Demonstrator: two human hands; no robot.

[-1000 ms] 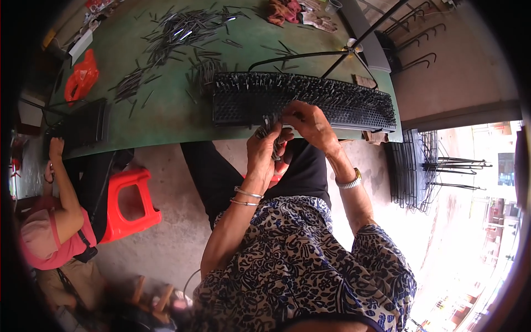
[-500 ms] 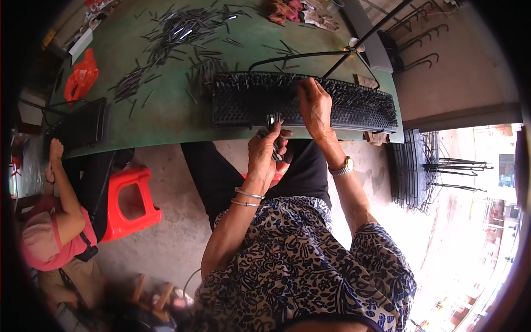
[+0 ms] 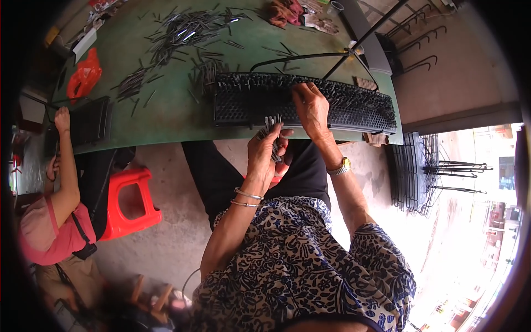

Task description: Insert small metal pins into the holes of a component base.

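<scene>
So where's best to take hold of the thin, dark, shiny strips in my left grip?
Pinch the thin, dark, shiny strips by their upper ends, probably from the far side, away from your body: those ends fan out bare past the left grip, which hides their middles.

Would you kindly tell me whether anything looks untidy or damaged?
Untidy, yes: thin, dark, metal-looking strips lie strewn at all angles on the green tabletop, mostly left of the black perforated rack; I see no damage.
</scene>
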